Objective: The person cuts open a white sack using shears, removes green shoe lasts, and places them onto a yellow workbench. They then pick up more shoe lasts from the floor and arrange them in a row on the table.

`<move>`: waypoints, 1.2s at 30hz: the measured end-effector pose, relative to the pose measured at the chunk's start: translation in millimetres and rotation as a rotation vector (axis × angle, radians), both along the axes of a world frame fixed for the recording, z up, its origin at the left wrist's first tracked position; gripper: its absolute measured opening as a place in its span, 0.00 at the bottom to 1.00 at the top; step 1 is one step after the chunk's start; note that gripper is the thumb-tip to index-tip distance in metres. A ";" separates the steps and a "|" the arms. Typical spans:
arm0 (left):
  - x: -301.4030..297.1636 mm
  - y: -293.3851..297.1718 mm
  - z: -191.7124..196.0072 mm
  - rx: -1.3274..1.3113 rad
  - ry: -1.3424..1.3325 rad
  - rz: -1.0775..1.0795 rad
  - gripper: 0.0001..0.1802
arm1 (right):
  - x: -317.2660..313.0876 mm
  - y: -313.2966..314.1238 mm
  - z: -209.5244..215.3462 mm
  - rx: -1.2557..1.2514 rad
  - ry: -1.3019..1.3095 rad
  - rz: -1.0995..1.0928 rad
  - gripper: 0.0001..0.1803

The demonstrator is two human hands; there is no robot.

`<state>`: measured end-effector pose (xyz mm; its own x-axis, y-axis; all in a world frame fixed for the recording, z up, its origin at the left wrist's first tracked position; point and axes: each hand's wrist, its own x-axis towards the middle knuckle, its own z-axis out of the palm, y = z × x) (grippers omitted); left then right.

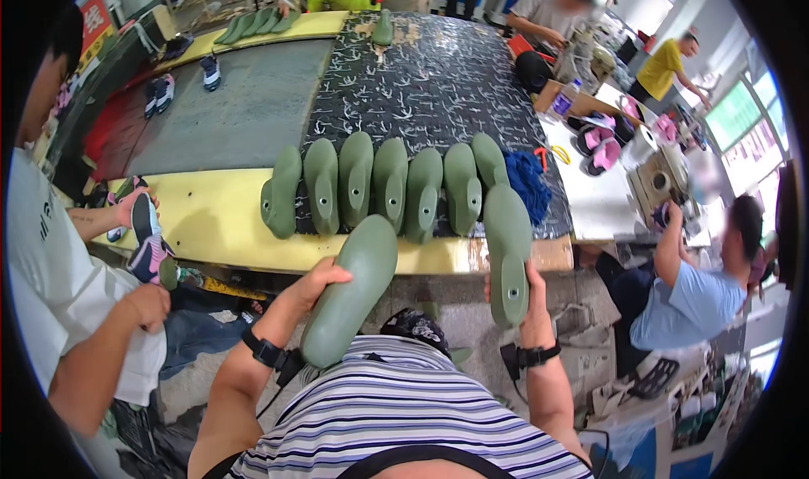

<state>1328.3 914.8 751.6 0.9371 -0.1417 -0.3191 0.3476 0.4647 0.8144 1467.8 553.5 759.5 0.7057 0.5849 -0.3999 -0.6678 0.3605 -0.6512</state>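
My left hand (317, 280) is closed around a green shoe last (350, 294), its smooth sole side facing up and its toe tilted away to the right. My right hand (534, 298) grips another green shoe last (509, 235), heel end toward me with a small round hole showing. The far end of that last overlaps the rightmost last (488, 157) of a row; whether they touch I cannot tell. Several more green shoe lasts (390, 180) stand side by side along the table's near edge, most with their holed heel ends toward me.
The table has a yellow near strip (219, 218) and a dark patterned covering (404, 100). A blue cloth (528, 188) lies right of the row, near orange-handled scissors (542, 157). At left a co-worker in white (93, 294) holds a shoe (147, 241); at right another sits in light blue (687, 302).
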 end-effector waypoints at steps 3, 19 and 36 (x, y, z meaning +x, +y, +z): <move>75.9 -10.7 34.1 0.186 -0.030 -0.032 0.27 | 97.3 25.2 2.9 0.033 0.071 0.150 0.36; 448.6 2.2 12.7 1.621 0.348 0.025 0.25 | 382.0 158.6 -8.4 -0.209 0.147 0.642 0.33; 247.9 -24.5 3.2 1.543 -0.123 0.477 0.21 | 349.6 97.5 -16.8 -0.639 -1.156 0.546 0.17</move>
<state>1576.2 890.3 754.8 0.8289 0.5218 0.2015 0.3200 -0.7378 0.5943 1817.5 651.0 742.7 0.5602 0.8263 -0.0592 0.3840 -0.3223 -0.8653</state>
